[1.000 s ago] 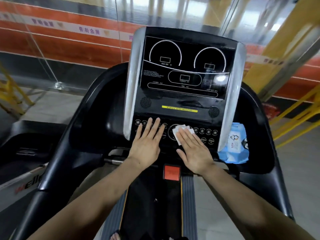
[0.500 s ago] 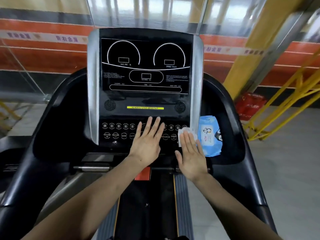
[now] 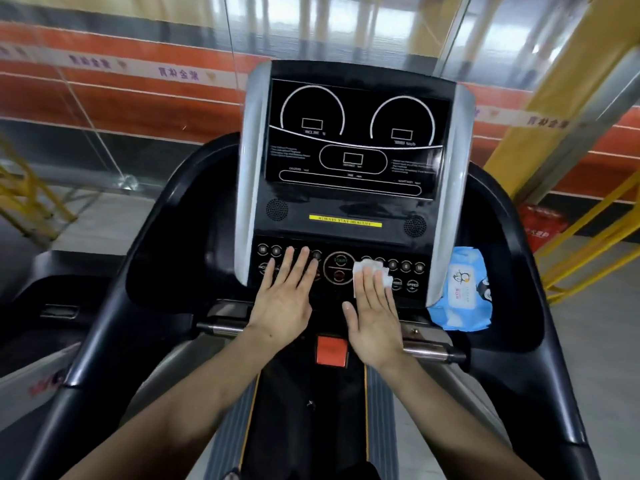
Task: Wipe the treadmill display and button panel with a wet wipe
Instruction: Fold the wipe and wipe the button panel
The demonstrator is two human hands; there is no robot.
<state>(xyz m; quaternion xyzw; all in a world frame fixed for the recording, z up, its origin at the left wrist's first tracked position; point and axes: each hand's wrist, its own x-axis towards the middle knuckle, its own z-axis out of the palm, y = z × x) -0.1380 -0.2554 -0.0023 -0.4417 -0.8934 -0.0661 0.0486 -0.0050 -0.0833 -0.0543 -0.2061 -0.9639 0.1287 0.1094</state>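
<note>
The right hand [image 3: 375, 317] presses the wet wipe [image 3: 372, 271] flat under straight fingers [image 3: 371, 289] onto the button panel [image 3: 405, 276], just right of its round centre dial, while the left hand [image 3: 287, 299] lies flat and empty on the left buttons (probably as a brace).

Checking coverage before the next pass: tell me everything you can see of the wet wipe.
The wet wipe is a thin white sheet, crumpled into folds, lying against the button panel just right of the round centre dial. The right hand presses it with straight fingers, covering its lower part; its top and right edges show. The left hand rests apart from it.
</note>
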